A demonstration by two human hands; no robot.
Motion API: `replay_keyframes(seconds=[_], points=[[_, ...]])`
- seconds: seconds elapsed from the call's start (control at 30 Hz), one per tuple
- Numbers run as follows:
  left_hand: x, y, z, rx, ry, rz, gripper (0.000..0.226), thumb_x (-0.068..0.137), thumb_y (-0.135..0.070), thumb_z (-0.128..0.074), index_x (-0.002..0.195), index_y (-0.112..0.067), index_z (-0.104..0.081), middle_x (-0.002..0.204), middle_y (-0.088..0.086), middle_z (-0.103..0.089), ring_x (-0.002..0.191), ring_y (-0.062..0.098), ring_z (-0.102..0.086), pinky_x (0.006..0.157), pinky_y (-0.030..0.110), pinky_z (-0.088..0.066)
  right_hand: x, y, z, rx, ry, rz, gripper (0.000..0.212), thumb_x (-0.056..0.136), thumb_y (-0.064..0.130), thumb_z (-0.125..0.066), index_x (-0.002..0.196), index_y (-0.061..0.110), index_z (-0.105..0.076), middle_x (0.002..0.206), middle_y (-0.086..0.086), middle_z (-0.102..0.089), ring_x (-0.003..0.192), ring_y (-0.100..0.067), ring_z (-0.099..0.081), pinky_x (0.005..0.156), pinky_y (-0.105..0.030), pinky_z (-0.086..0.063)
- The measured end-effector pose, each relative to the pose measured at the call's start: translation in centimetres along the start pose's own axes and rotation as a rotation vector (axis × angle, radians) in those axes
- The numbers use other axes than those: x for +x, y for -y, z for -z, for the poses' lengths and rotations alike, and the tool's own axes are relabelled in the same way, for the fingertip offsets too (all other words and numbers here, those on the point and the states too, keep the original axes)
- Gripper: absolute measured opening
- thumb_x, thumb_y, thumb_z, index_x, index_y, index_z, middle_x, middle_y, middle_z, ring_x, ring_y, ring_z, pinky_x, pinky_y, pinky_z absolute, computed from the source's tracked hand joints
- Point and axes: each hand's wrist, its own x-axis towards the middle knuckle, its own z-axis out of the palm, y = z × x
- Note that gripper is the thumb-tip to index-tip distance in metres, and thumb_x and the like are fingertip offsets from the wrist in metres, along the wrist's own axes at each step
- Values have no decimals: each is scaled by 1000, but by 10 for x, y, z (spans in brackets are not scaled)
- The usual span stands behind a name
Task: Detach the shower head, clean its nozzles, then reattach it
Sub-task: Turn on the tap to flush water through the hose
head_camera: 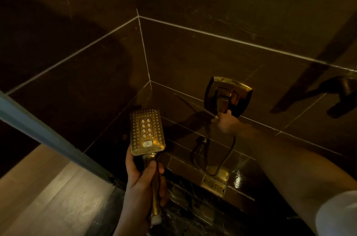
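Head view: one gold shower head (147,132), nozzle face up toward camera, sits left of the wall valve plate (228,96), off its hose. Dark tiled wall (193,52) corner, wet dark floor (193,212). Left hand (143,179) wraps the handle, thumb on top. Right hand (225,122), arm outstretched, pinches the valve lever (224,103). One hose (226,156) loops below the plate.
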Motion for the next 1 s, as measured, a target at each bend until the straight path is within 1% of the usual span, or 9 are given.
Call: replay_keyframes(seconds=[0.1, 0.3, 0.4, 0.5, 0.6, 0.7, 0.8, 0.93, 1.0], points=[[0, -1, 1, -10, -7, 8, 70, 98, -4, -45, 134, -64, -39, 78, 14, -61, 35, 25, -46, 34, 26, -44, 4, 1, -1, -99, 0, 23, 39, 104, 26, -39, 142, 19, -44, 142, -17, -35, 124, -37, -39, 100, -42, -40], [4, 19, 3, 98, -39, 82, 67, 105, -7, -43, 137, -64, -34, 84, 16, -57, 42, 23, -48, 38, 28, -44, -27, 4, -14, 53, -52, -109, 29, 100, 19, -48, 127, 9, -53, 136, -16, -44, 116, -35, -55, 92, -40, -51], [5, 46, 1, 181, -9, 206, 65, 106, -9, -43, 142, -62, -29, 86, 17, -57, 45, 23, -51, 40, 29, -45, -65, -15, -26, 74, 32, -116, 28, 101, 14, -44, 123, 4, -59, 119, -14, -61, 108, -30, -62, 86, -34, -53], [-3, 77, -14, 278, 54, 322, 64, 106, -12, -44, 145, -59, -26, 84, 14, -59, 49, 22, -53, 42, 31, -46, -112, -49, -48, 162, 125, -141, 34, 106, 25, -37, 111, 4, -63, 83, -6, -56, 85, -24, -62, 63, -27, -44], [-11, 106, -42, 323, 145, 420, 62, 107, -12, -42, 144, -59, -26, 80, 10, -59, 49, 21, -52, 43, 31, -44, -150, -82, -70, 310, 110, -237, 38, 103, 31, -43, 111, 0, -64, 89, -9, -58, 80, -21, -54, 74, -32, -45], [-18, 133, -77, 343, 237, 512, 62, 107, -11, -40, 143, -59, -27, 79, 12, -57, 47, 21, -51, 41, 29, -41, -180, -107, -76, 476, 98, -295, 38, 97, 39, -50, 118, 12, -66, 103, -8, -70, 87, -21, -66, 81, -34, -56], [-26, 152, -111, 394, 332, 562, 66, 107, -9, -40, 147, -58, -22, 78, 13, -57, 47, 20, -51, 41, 30, -42, -200, -124, -68, 575, 77, -351, 35, 96, 42, -51, 114, 16, -67, 99, -8, -71, 81, -22, -69, 69, -33, -59], [-43, 169, -153, 465, 444, 597, 68, 106, -8, -39, 148, -58, -18, 78, 14, -57, 47, 20, -53, 41, 31, -44, -227, -140, -58, 631, 51, -401, 23, 100, 32, -48, 97, 14, -61, 89, -5, -62, 69, -17, -59, 53, -25, -45], [-53, 177, -170, 486, 489, 603, 68, 106, -8, -37, 148, -58, -19, 89, 18, -62, 47, 21, -53, 41, 31, -45, -236, -149, -56, 650, 16, -395, 23, 100, 33, -49, 97, 15, -62, 84, -2, -61, 65, -14, -56, 52, -24, -42]])
